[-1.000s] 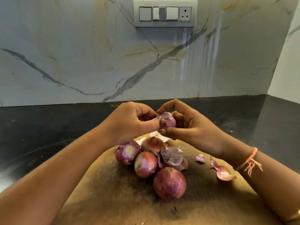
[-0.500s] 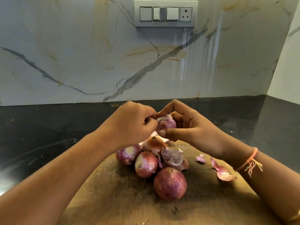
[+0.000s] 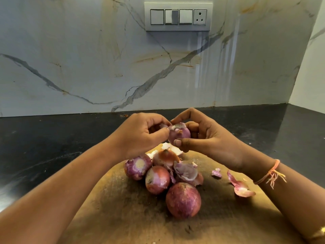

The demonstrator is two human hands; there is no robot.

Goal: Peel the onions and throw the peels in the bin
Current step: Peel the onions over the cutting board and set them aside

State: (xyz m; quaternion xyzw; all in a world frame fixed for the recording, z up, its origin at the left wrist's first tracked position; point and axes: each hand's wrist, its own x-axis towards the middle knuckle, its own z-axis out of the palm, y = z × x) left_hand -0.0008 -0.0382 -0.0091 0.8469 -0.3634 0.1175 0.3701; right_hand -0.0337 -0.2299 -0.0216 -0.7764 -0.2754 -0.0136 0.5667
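A small purple onion [image 3: 179, 133] is held in the air above the wooden board [image 3: 123, 208]. My right hand [image 3: 207, 138] grips it between thumb and curled fingers. My left hand [image 3: 142, 134] pinches a flap of its skin at the onion's top left. Below them several unpeeled red onions lie heaped on the board, the biggest onion [image 3: 183, 200] nearest me. Loose peels lie among the heap [image 3: 186, 172] and to its right, where a pink peel [image 3: 241, 186] rests. No bin is in view.
The board sits on a black stone counter [image 3: 52, 147] that runs to a marble wall with a switch panel [image 3: 178, 16]. A white side wall [image 3: 313, 76] closes the right corner. Small peel scraps [image 3: 216, 173] lie on the board.
My left hand has shifted slightly left and opened its pinch on the skin, so more of the held onion shows. The onions on the board have not moved.
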